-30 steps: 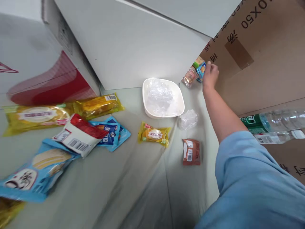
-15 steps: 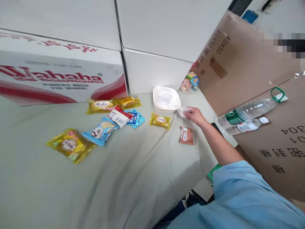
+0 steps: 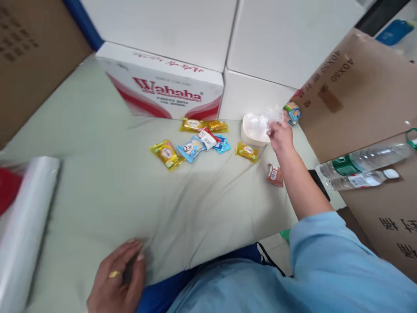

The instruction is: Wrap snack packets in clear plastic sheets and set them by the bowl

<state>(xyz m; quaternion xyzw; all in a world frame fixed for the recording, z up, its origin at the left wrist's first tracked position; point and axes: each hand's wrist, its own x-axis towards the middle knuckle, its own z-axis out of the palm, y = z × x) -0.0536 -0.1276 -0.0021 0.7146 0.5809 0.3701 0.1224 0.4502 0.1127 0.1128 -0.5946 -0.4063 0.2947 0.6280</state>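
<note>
My right hand [image 3: 280, 135] is closed on a crumpled piece of clear plastic film [image 3: 272, 116], raised over the right side of a white plastic bowl [image 3: 249, 134]. Part of the bowl is hidden by the film and fingers. Just left of the bowl's base lies a yellow snack packet [image 3: 246, 151], and below my right hand is a brown packet [image 3: 275, 174]. Low at the left, my left hand [image 3: 117, 278], with a gold ring, hovers over or rests on the cloth. Its fingers are curved, thumb apart from them, nothing visible between.
More snack packets, yellow [image 3: 167, 154], blue [image 3: 191, 148] and red-white [image 3: 207, 138], lie before a Wahaha carton [image 3: 163, 89]. A plastic roll [image 3: 31, 230] lies at far left. Two bottles [image 3: 365, 161] are at the right, by cardboard [image 3: 355, 82].
My right hand has lifted the plastic film from beside the bowl to above it. My left hand has come into view at lower left, and the view has swung left.
</note>
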